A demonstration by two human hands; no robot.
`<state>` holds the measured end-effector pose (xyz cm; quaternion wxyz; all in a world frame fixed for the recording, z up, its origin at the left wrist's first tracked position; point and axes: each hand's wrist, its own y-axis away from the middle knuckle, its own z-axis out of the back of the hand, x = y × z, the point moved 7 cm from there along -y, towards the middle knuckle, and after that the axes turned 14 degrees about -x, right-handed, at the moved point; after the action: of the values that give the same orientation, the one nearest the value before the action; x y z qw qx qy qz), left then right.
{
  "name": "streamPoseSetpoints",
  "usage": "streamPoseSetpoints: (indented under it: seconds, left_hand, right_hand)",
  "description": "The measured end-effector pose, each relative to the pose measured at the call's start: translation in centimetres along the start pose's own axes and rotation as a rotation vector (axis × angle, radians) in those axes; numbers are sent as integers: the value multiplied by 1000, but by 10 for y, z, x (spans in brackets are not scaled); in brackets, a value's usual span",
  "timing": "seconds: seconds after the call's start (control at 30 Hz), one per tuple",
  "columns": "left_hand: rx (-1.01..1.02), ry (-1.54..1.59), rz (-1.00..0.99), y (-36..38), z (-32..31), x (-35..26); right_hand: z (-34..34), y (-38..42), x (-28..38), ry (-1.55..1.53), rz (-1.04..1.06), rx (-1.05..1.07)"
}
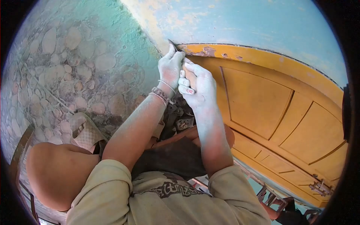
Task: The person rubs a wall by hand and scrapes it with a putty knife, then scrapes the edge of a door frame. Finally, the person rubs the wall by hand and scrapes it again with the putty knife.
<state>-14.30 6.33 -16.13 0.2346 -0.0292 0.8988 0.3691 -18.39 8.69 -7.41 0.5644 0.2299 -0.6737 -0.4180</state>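
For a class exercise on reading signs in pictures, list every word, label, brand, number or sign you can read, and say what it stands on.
Shirt: dark lettering-like print across the front, too stylised and creased to read.
Orange door, blue wall, tool: no readable text.

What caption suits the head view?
Right hand gripping a tool's handle, left hand at its blade, beside orange trim.

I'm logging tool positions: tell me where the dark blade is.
In the head view, the dark blade is just left of top centre, beside the left hand, at the left end of the orange frame.
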Motion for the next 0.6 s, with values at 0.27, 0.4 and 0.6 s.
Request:
streamPoseSetpoints:
  seconds: [0.27, 0.4, 0.6]
  left_hand:
    - [70, -205, -274, -18, 13, -9]
    - [-49, -241, -126, -7, 10, -8]
    - [101, -243, -203, -18, 16, -9]
  right_hand:
    - [-11, -16, -12, 33, 76, -94]
    - [-10, 1, -3, -22, 51, -19]
    - [-11, -15, -15, 9, 53, -52]
